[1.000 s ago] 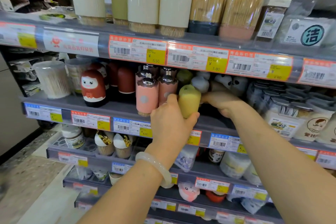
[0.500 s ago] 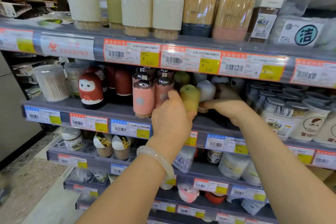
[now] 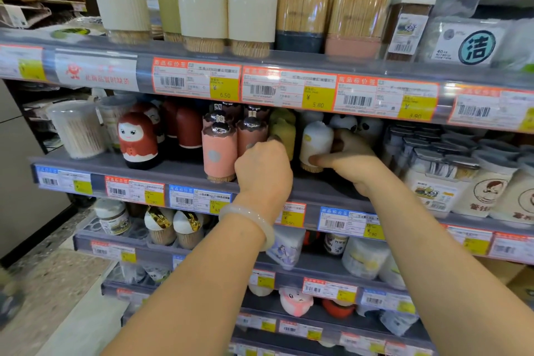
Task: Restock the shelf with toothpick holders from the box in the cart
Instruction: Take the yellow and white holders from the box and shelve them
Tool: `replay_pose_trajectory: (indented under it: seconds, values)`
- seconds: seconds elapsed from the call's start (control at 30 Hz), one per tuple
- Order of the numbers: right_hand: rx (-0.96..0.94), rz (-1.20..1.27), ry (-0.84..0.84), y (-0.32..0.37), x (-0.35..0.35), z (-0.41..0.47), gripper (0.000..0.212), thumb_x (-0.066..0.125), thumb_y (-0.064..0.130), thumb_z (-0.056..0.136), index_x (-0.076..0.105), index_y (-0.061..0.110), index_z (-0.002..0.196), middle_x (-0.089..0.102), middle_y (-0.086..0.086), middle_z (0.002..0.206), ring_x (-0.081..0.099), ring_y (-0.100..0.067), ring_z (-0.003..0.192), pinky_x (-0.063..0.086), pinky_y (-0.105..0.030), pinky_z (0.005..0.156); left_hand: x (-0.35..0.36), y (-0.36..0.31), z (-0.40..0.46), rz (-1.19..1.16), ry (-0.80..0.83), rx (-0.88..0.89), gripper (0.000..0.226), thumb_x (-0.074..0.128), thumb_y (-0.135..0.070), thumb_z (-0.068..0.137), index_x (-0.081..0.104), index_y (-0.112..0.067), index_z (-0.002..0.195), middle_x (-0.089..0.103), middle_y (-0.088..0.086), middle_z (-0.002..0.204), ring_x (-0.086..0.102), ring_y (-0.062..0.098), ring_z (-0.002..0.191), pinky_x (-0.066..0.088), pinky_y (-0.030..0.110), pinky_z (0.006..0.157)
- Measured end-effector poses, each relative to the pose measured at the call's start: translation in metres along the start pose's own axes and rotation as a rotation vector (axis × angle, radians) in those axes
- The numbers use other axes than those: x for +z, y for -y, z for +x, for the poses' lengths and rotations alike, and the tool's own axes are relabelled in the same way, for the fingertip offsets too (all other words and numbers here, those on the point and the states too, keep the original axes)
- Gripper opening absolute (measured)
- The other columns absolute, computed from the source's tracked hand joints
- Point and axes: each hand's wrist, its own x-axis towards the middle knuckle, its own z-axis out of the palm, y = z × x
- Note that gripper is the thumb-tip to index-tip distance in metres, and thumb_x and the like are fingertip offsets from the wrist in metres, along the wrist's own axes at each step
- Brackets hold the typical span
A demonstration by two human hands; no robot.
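On the second shelf (image 3: 173, 175) both hands reach in under the price-tag rail above, which leaves little headroom. The left hand (image 3: 264, 170) is curled around a matte yellow-green toothpick holder (image 3: 284, 131), mostly hidden behind its knuckles, just right of the pink cylindrical holders (image 3: 219, 153). The right hand (image 3: 351, 163) grips a smooth white rounded holder (image 3: 316, 143) standing upright on the shelf, thumb across its base. Panda-shaped holders (image 3: 357, 124) sit behind in shadow, partly cut off by the rail.
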Motion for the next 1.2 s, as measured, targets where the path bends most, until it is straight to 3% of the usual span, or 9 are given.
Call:
replay_pose_trajectory:
  seconds: [0.17, 0.3, 0.47, 0.6, 0.73, 1.07, 1.2]
  values:
    - [0.003, -0.065, -0.037, -0.001, 0.003, 0.005, 0.057, 0.077, 0.007, 0.072, 0.053, 0.008, 0.123, 0.062, -0.008, 0.116, 0.059, -0.025, 0.105, 0.05, -0.032, 0.085, -0.002, 0.001, -0.003, -0.038, 0.017, -0.001, 0.016, 0.051, -0.01, 0.091, 0.062, -0.009, 0.103, 0.065, 0.013, 0.108, 0.059, 0.033, 0.105, 0.044, 0.035, 0.073]
    - [0.017, -0.133, -0.117, -0.002, 0.006, 0.013, 0.054, 0.074, 0.009, 0.073, 0.053, 0.008, 0.122, 0.062, -0.012, 0.116, 0.06, -0.026, 0.103, 0.048, -0.029, 0.079, 0.001, 0.006, -0.011, -0.1, -0.017, 0.017, 0.019, 0.049, -0.022, 0.094, 0.058, -0.013, 0.107, 0.062, 0.013, 0.108, 0.059, 0.035, 0.1, 0.039, 0.033, 0.072]
    - [0.073, -0.313, -0.134, 0.004, 0.012, 0.018, 0.083, 0.086, 0.034, 0.061, 0.047, 0.009, 0.13, 0.056, -0.009, 0.127, 0.055, -0.026, 0.114, 0.048, -0.037, 0.093, 0.012, 0.018, -0.016, -0.131, -0.073, 0.125, 0.024, 0.043, -0.03, 0.097, 0.054, -0.016, 0.113, 0.067, 0.006, 0.104, 0.059, 0.031, 0.1, 0.033, 0.031, 0.069]
    - [0.084, -0.409, -0.192, 0.013, 0.01, 0.019, 0.073, 0.084, 0.028, 0.066, 0.05, 0.004, 0.125, 0.058, -0.012, 0.126, 0.057, -0.027, 0.113, 0.044, -0.028, 0.081, 0.022, 0.025, -0.017, -0.204, -0.143, 0.214, 0.022, 0.044, -0.023, 0.096, 0.062, -0.012, 0.103, 0.066, 0.007, 0.094, 0.06, 0.03, 0.089, 0.037, 0.03, 0.064]
    - [0.085, -0.501, -0.195, 0.019, 0.012, 0.019, 0.073, 0.082, 0.03, 0.069, 0.05, 0.005, 0.129, 0.055, -0.012, 0.13, 0.054, -0.028, 0.117, 0.042, -0.029, 0.085, 0.033, 0.029, -0.015, -0.146, -0.325, 0.285, 0.025, 0.049, -0.024, 0.08, 0.063, -0.014, 0.062, 0.059, 0.001, 0.054, 0.055, 0.023, 0.047, 0.031, 0.02, 0.04]
    - [0.131, -0.514, -0.244, 0.017, 0.018, 0.016, 0.063, 0.081, 0.035, 0.071, 0.057, 0.003, 0.119, 0.061, -0.014, 0.121, 0.058, -0.028, 0.11, 0.039, -0.026, 0.074, 0.041, 0.034, -0.012, -0.188, -0.38, 0.323, 0.036, 0.038, -0.027, 0.081, 0.062, -0.014, 0.058, 0.058, 0.002, 0.052, 0.051, 0.022, 0.044, 0.034, 0.019, 0.042]
    - [0.064, -0.546, -0.258, 0.015, 0.02, 0.001, 0.054, 0.075, 0.035, 0.076, 0.056, 0.003, 0.114, 0.063, -0.013, 0.114, 0.059, -0.03, 0.106, 0.043, -0.029, 0.074, 0.04, 0.034, -0.013, -0.175, -0.39, 0.346, 0.037, 0.038, -0.027, 0.081, 0.062, -0.016, 0.055, 0.059, 0.001, 0.051, 0.05, 0.023, 0.043, 0.034, 0.02, 0.042]
